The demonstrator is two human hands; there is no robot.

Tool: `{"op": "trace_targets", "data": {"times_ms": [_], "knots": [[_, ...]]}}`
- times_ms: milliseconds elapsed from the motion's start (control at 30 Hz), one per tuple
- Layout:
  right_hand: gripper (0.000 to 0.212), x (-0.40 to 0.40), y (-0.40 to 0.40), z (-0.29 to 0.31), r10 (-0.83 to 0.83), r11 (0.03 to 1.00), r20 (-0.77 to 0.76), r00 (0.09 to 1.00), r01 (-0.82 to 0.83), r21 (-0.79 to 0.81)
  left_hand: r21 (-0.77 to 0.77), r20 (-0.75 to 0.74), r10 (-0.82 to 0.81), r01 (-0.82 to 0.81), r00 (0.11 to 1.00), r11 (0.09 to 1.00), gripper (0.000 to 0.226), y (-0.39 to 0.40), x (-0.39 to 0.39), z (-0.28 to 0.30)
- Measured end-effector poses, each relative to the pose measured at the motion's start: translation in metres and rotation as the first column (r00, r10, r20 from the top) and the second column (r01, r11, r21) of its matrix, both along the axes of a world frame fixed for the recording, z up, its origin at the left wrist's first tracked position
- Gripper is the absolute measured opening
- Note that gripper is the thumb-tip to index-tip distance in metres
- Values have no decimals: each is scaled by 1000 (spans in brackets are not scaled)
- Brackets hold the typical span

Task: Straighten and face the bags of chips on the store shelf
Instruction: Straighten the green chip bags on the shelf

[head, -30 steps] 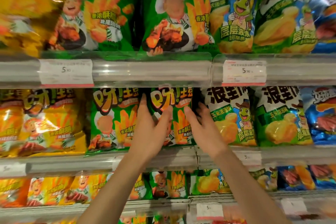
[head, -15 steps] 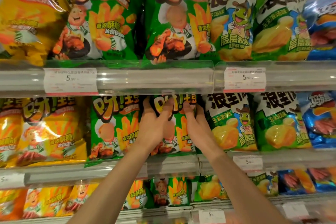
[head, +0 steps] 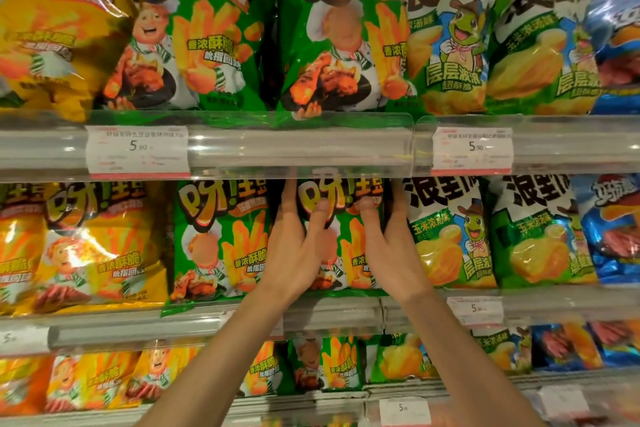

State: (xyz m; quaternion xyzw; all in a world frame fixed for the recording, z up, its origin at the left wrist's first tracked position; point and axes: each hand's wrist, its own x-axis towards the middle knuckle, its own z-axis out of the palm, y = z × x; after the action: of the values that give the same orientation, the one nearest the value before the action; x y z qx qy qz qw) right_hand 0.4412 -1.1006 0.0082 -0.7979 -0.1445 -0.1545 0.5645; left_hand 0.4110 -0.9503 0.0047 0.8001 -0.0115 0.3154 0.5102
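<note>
- The green chip bag [head: 341,236] is standing on the middle shelf [head: 332,314], squeezed between a matching green bag [head: 221,239] on its left and a frog-print bag [head: 450,232] on its right, and both hands are holding it by its sides.
- The left hand [head: 298,246] is gripping the bag's left edge: its thumb is lying across the front print while its fingers [head: 287,199] are reaching up along the edge, partly hidden in the dark gap.
- The right hand [head: 388,246] is mirroring it on the right edge, thumb on the front, fingers [head: 398,198] running up beside the frog-print bag.
- The grip is narrow, with the bag pinched between the 2 hands rather than cupped.
- Risk, as I am judging it: the bag's top is sitting just under the clear price rail [head: 301,149] of the shelf above, so lifting may be catching or creasing it.
- Pulling forward may be dragging the tightly packed neighbours along, tilting them or tipping them over the shelf lip.
- Pressing the thumbs hard may be crushing the chips or denting the front.
</note>
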Motion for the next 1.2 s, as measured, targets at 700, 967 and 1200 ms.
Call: {"op": "trace_targets", "data": {"times_ms": [700,967,1200], "knots": [[62,-7,-8,-9,54,928,213,976,30,-372,33,23,6,-7,1000,999,56,-8,7,-6],[55,-18,-31,1,-60,906,429,901,229,-355,274,100,-32,3,994,962,59,-3,-17,-10],[66,8,-72,-13,-216,565,499,839,525,-637,279,51,6,-20,999,960,80,-17,-12,-15]]}}
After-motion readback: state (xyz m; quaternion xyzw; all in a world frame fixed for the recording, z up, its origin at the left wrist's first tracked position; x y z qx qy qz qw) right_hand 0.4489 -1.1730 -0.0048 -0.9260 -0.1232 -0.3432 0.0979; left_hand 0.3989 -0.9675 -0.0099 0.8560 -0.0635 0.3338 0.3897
